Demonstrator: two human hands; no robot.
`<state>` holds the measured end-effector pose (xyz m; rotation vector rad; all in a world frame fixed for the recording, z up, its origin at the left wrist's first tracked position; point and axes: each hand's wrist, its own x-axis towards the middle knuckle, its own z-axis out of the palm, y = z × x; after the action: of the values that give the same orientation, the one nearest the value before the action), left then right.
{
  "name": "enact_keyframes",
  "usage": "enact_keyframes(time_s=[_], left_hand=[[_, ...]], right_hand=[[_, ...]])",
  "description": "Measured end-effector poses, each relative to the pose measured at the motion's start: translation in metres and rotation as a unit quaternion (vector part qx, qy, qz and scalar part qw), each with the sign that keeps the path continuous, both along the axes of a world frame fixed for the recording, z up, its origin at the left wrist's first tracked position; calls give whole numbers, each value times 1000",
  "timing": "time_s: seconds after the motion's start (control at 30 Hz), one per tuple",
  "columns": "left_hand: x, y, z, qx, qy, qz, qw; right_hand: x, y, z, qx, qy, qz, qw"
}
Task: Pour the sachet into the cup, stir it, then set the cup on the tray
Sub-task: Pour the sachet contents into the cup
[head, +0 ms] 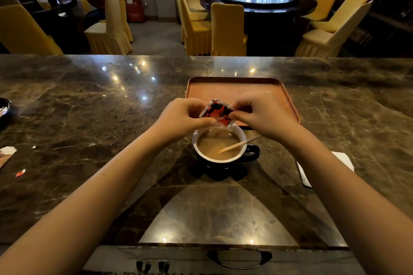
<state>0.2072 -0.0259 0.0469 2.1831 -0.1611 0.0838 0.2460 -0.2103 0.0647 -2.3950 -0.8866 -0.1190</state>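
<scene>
A red and black sachet [216, 112] is pinched between both hands, tilted with its lower corner over the far rim of the cup. My left hand [181, 118] grips its left side and my right hand [263, 114] grips its right side. Below stands a dark cup [223, 161] with a white inside, holding light brown liquid. A wooden stir stick [240, 144] leans in it toward the right. The cup's handle points right. A brown-orange tray [232, 89] lies just beyond the cup, partly hidden by my hands.
The marble counter [89, 107] carries a white napkin [344, 158] at the right, a torn red scrap [20, 172] and a paper wrapper [6, 154] at the left. A dark dish [3, 107] sits at the left edge. Yellow chairs, round tables and a seated person lie beyond.
</scene>
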Motion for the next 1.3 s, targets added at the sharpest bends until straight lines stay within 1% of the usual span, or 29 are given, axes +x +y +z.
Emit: enact_keyframes(time_s=[0.13,0.27,0.43,0.53,0.7,0.83,1.03,1.17,1.23,1.3], left_hand=[[-2,4,0,-31,-5,49,998],[-5,0,3,-29,5,37,999],[-7,0,2,-13,-19,38,999],[-8,-4,3,-17,-14,16,1000],[-5,-8,0,34,-36,24,998],[-4,-12,0,65,-37,20,997],[-6,-15,3,48,-9,7,999],[-6,-15,2,47,-22,16,999],[-6,-14,2,25,-25,24,999],[-5,-15,3,-7,-14,31,999]], right_hand=[[-3,-2,1,18,20,9,1000],[-2,-1,0,29,22,10,999],[-2,-4,1,19,23,23,999],[-2,-2,-2,29,24,16,999],[-4,0,-4,19,53,41,998],[-3,0,-6,-8,50,27,998],[-3,1,-6,-34,31,20,999],[-3,-2,-7,-11,57,35,998],[-2,-3,-7,-7,63,31,998],[0,-4,-8,-1,47,17,999]])
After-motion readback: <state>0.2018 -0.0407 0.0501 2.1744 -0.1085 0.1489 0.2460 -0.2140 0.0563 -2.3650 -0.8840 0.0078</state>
